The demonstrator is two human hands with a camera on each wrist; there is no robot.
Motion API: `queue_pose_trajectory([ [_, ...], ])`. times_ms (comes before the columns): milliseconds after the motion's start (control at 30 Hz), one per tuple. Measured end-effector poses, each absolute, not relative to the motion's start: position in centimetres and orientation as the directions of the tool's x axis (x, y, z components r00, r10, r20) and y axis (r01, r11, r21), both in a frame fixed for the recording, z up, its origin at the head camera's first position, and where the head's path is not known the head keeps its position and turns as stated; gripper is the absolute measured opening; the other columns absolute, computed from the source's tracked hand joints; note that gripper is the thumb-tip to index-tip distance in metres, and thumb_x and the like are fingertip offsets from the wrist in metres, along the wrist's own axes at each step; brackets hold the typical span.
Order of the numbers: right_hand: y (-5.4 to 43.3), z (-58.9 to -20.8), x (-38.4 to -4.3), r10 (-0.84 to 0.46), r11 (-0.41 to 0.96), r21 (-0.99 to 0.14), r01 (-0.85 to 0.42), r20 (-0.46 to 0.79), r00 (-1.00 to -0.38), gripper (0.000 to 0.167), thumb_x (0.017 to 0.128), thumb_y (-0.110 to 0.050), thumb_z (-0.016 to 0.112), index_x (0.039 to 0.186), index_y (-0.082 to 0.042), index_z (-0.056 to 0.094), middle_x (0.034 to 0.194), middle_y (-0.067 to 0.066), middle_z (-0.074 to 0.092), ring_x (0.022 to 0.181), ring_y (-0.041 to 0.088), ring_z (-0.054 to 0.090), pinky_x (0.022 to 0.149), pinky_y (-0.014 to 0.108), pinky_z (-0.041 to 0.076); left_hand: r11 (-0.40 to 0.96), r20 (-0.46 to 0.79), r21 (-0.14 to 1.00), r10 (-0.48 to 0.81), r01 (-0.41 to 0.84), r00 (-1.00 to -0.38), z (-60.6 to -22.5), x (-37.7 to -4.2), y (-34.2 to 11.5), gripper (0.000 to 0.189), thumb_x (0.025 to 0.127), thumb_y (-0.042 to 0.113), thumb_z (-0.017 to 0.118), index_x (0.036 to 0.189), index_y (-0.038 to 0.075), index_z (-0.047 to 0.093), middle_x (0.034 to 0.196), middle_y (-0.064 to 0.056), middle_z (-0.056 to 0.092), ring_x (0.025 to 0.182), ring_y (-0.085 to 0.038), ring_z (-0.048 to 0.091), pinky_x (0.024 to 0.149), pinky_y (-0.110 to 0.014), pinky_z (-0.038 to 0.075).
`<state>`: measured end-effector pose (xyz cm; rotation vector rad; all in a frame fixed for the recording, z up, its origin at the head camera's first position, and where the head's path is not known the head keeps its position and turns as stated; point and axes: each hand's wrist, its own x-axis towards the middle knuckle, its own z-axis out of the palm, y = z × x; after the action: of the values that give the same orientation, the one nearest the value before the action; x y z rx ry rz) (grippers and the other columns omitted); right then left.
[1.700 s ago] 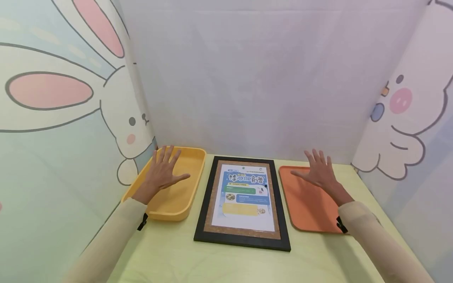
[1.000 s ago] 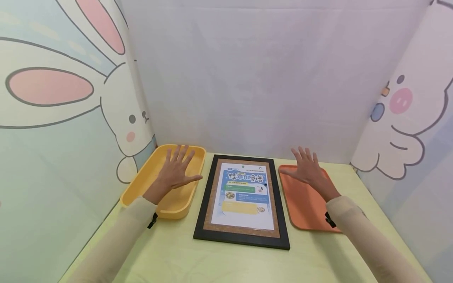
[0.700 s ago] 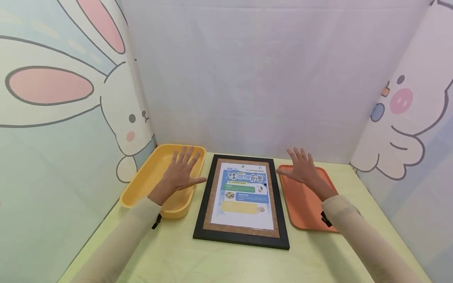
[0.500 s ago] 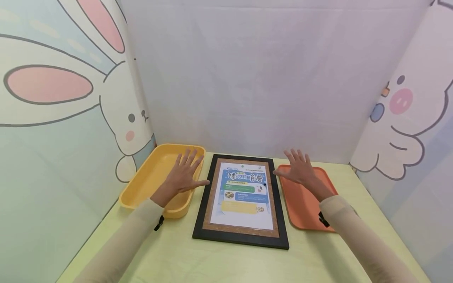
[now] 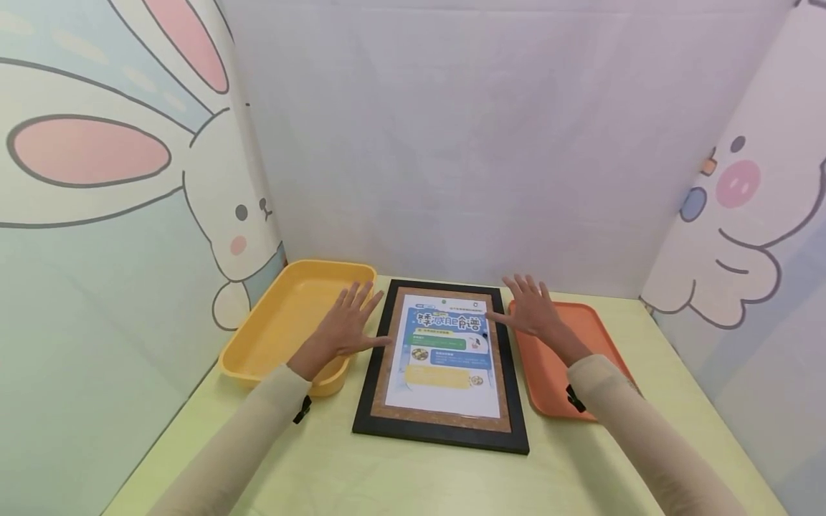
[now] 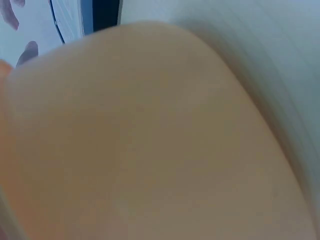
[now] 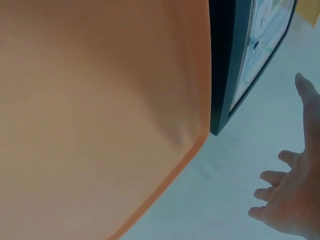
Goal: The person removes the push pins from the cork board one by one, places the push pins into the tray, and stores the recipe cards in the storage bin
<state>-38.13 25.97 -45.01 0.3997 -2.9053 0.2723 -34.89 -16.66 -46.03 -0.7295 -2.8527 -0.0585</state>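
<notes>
In the head view a black-framed cork board [image 5: 381, 401] lies flat on the table, bearing a printed paper sheet [image 5: 442, 403] with colored blocks and large characters. My left hand [image 5: 345, 331], fingers spread, hovers above the gap between the yellow tray and the board, its thumb reaching over the frame's left side. Likewise spread, my right hand [image 5: 534, 315] is over the board's right edge and the orange tray. Neither holds anything. The right wrist view also shows the right hand [image 7: 295, 200] with straight fingers. A broad tan surface hides most of the left wrist view.
A deep yellow tray [image 5: 277, 322] stands left of the board. To its right lies a shallow orange tray [image 5: 561, 387]. The pale yellow-green table [image 5: 310, 473] is bordered by a white back cloth [image 5: 452, 143] and cartoon-printed side walls.
Both hands have moved inward, the left to the right and the right to the left, nearing the board. The board and trays stay in place.
</notes>
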Motion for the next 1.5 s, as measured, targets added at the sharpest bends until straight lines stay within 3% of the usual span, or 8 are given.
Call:
queue_pose_trajectory([
  [533, 23.5, -45.5, -39.0, -0.288, 0.918, -0.212, -0.336, 0.228, -0.930, 0.101, 0.086, -0.058, 0.078, 0.159, -0.001, 0.037, 0.164, 0.029, 0.032, 0.153, 0.049, 0.022, 0.123, 0.066, 0.011, 0.880, 0.096, 0.099, 0.456, 0.465, -0.885, -46.4, -34.0, -14.4, 0.113, 0.084, 0.084, 0.057, 0.167, 0.018, 0.021, 0.174, -0.015, 0.010, 0.159, -0.041, 0.006, 0.126, -0.056, 0.013],
  [733, 22.8, -45.9, -39.2, -0.295, 0.910, -0.231, -0.345, 0.225, -0.929, 0.100, 0.088, -0.057, 0.077, 0.159, 0.001, 0.037, 0.162, 0.030, 0.034, 0.152, 0.050, 0.025, 0.123, 0.065, 0.014, 0.877, 0.084, 0.159, 0.446, 0.454, -0.891, -46.8, -34.0, -13.8, 0.111, 0.083, 0.080, 0.064, 0.168, 0.022, 0.019, 0.174, -0.014, 0.013, 0.159, -0.042, 0.009, 0.124, -0.059, 0.017],
  [1033, 21.9, -46.8, -40.4, -0.316, 0.915, -0.195, -0.354, 0.200, -0.927, 0.100, 0.089, -0.063, 0.072, 0.157, 0.002, 0.039, 0.159, 0.028, 0.040, 0.149, 0.048, 0.032, 0.121, 0.064, 0.020, 0.872, 0.090, 0.105, 0.471, 0.478, -0.878, -47.0, -33.6, -12.6, 0.112, 0.086, 0.082, 0.057, 0.168, 0.017, 0.015, 0.173, -0.015, 0.013, 0.159, -0.041, 0.010, 0.127, -0.054, 0.011],
  [1333, 21.5, -47.3, -40.7, -0.307, 0.916, -0.214, -0.339, 0.169, -0.937, 0.100, 0.088, -0.062, 0.074, 0.158, 0.001, 0.038, 0.160, 0.027, 0.040, 0.150, 0.047, 0.032, 0.122, 0.062, 0.020, 0.864, 0.094, 0.136, 0.476, 0.485, -0.875, -47.1, -33.0, -11.5, 0.109, 0.085, 0.081, 0.059, 0.168, 0.021, 0.021, 0.174, -0.009, 0.013, 0.159, -0.040, 0.013, 0.122, -0.059, 0.026],
  [1500, 21.2, -47.5, -40.8, -0.299, 0.913, -0.236, -0.332, 0.164, -0.940, 0.100, 0.089, -0.063, 0.072, 0.159, 0.000, 0.037, 0.161, 0.027, 0.037, 0.151, 0.047, 0.028, 0.123, 0.062, 0.018, 0.860, 0.088, 0.121, 0.488, 0.495, -0.868, -47.5, -33.0, -11.0, 0.105, 0.089, 0.079, 0.057, 0.167, 0.019, 0.021, 0.174, -0.011, 0.015, 0.158, -0.040, 0.013, 0.122, -0.058, 0.025],
])
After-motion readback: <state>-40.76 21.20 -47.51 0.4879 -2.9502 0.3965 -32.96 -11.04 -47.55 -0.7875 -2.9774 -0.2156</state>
